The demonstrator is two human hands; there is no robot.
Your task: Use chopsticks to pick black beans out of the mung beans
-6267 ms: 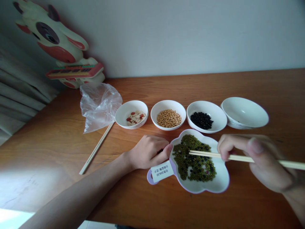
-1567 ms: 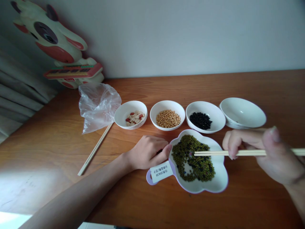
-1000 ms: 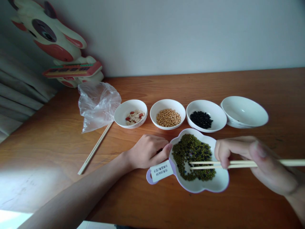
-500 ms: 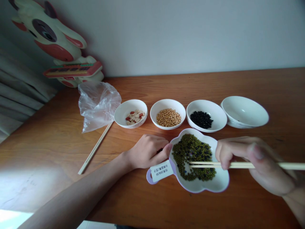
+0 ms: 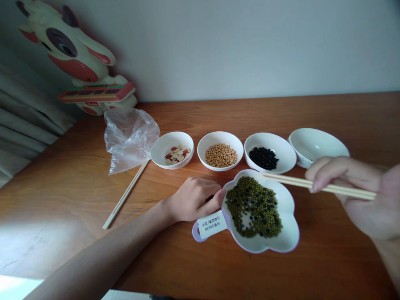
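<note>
My left hand (image 5: 198,200) grips the left rim of a white flower-shaped dish (image 5: 287,233) with a lilac edge and a labelled handle (image 5: 212,225). Green beans (image 5: 250,189) mixed with some black ones lie in that dish. In my right hand (image 5: 353,187) is a pair of chopsticks (image 5: 293,180), their tips together over the dish's far rim, just in front of a bowl of black beans (image 5: 264,158). Whether the tips pinch a bean is too small to tell. Behind my right hand stands another white bowl (image 5: 321,141), partly covered by the fingers.
Left of the black beans stand a bowl of yellow soybeans (image 5: 221,155) and a bowl of pale flakes with reddish nuts (image 5: 177,154). A clear plastic bag (image 5: 131,139) and a second pair of chopsticks (image 5: 126,195) lie at left. A cow toy with a keyboard (image 5: 96,93) leans at the wall.
My right hand has lifted the chopsticks out of the beans and carried them away from me to the dish's far rim. My left hand stays on the dish.
</note>
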